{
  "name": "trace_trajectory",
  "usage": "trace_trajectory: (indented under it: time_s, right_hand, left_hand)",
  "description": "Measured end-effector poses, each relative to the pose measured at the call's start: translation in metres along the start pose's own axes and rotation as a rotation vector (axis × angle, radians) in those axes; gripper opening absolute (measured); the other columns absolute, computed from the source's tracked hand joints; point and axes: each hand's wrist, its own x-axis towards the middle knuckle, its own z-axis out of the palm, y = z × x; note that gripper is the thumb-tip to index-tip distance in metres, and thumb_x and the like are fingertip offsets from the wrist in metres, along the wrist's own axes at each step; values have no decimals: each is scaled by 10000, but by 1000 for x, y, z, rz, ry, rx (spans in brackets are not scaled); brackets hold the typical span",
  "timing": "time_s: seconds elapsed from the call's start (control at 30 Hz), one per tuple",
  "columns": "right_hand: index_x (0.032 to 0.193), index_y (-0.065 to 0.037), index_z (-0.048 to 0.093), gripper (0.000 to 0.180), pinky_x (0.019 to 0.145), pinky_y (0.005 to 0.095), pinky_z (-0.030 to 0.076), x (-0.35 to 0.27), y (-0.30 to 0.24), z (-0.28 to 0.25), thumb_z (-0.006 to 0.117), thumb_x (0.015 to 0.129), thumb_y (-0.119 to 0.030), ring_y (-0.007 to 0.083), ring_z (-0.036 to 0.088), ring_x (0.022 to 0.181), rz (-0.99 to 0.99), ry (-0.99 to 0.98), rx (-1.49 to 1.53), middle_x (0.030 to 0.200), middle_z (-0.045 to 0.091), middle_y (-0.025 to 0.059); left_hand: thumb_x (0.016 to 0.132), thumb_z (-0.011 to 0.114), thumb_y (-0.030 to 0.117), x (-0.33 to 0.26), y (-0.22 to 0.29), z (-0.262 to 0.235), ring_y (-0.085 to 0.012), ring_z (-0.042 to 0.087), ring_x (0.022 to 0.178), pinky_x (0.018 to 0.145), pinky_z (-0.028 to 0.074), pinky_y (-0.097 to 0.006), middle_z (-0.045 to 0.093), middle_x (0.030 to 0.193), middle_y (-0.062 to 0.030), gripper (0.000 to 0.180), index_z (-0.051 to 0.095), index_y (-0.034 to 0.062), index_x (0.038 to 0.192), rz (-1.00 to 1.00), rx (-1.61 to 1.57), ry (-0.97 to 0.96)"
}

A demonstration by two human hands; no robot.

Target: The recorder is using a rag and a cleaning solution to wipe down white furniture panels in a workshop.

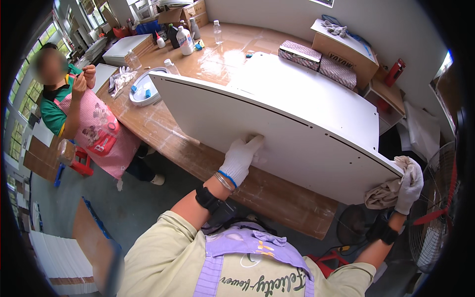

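At the far left of the frame, a co-worker in a pink apron [101,131] stands beside the long wooden tabletop [188,143] with both hands raised near the chest, apart from the work at centre. Above and right of that person, a round white tray [143,91] and several plastic bottles [185,40] sit on the tabletop's far end. In the middle, the wearer's gloved left hand [241,158] lies flat, fingers together, against the face of a large white board [277,119], apparently bracing it (the panel is tipped up on edge over the tabletop). At the right, the gloved right hand [409,185] is closed on a crumpled beige rag [388,193], pressed to the board's lower right corner, seemingly wiping there. A floor fan [435,213] stands at the right edge.
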Motion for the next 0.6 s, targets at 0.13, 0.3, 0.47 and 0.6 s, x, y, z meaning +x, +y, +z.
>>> trace_trajectory:
  time_s: [0.13,0.3,0.47,0.6]
  right_hand:
    - [1094,45,609,260,858,289,485,-1,0,-2,483,975,-150,171,626,929,15,2,20,1002,664,109]
    - [1089,43,613,258,853,290,489,-3,-3,2,486,973,-149,173,633,917,9,12,17,999,668,112]
    - [1077,40,619,249,847,296,492,-3,-7,-3,489,965,-141,179,638,913,-9,18,-44,993,671,113]
    - [1069,39,620,240,846,307,489,0,-10,-4,485,955,-124,187,639,908,-28,4,-35,982,672,114]
  left_hand:
    - [877,620,227,2,-4,-3,-75,392,470,646,553,-346,415,572,38,180,573,54,902,21,19,-14]
    - [875,624,226,0,-15,-12,-99,467,519,631,551,-326,470,600,6,216,580,16,900,-39,44,10]
    - [890,621,212,-9,-10,-5,-130,579,601,608,521,-316,589,701,-50,211,604,2,903,181,563,-17]
    - [800,683,72,-46,32,20,-262,625,710,638,500,-344,618,792,-99,189,641,88,985,1051,667,-70]
